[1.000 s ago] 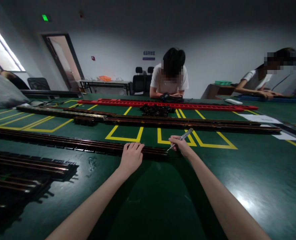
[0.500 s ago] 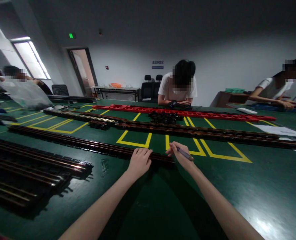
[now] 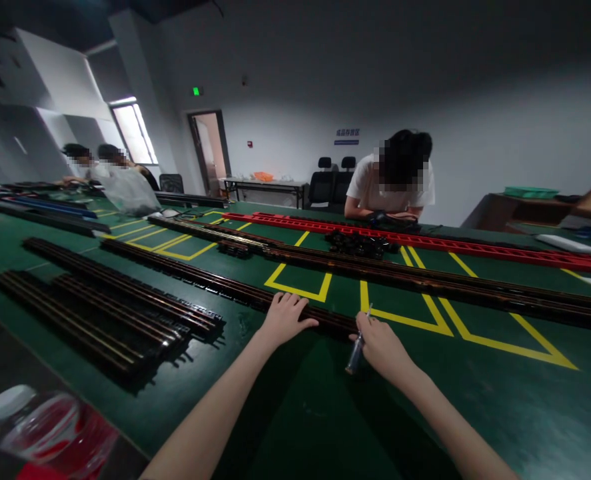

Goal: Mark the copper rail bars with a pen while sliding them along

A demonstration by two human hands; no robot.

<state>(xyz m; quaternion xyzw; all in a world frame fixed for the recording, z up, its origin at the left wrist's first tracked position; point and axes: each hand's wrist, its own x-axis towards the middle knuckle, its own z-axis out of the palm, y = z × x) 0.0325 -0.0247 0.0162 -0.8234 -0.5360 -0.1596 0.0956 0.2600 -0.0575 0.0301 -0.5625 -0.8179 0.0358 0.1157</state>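
Observation:
A long dark track strip with copper-coloured rails (image 3: 190, 272) lies slantwise on the green table (image 3: 295, 413). Across its near part rests my left hand (image 3: 286, 319), fingers draped over it and thumb stretched out to the side. My right hand (image 3: 382, 343) is at the strip's right end, closed around a slim pen-like tool (image 3: 356, 353). The tool's thin tip points up and away, its thicker translucent end down toward me. Whether it is a pen or a screwdriver I cannot make out. The fingers partly hide the strip's end.
Several similar strips (image 3: 120, 313) lie at left. Beyond my hands run another long strip (image 3: 320, 261), a black tangled pile (image 3: 360, 244) and red ladder-like rails (image 3: 455, 247). Yellow tape marks the table. A clear jar (image 3: 50, 427) stands lower left. A person (image 3: 390, 180) leans over the far side.
The view has swung left, bringing the jar into sight. In my right hand the tool has turned from lying back over the hand to tip up. My left thumb has spread outward.

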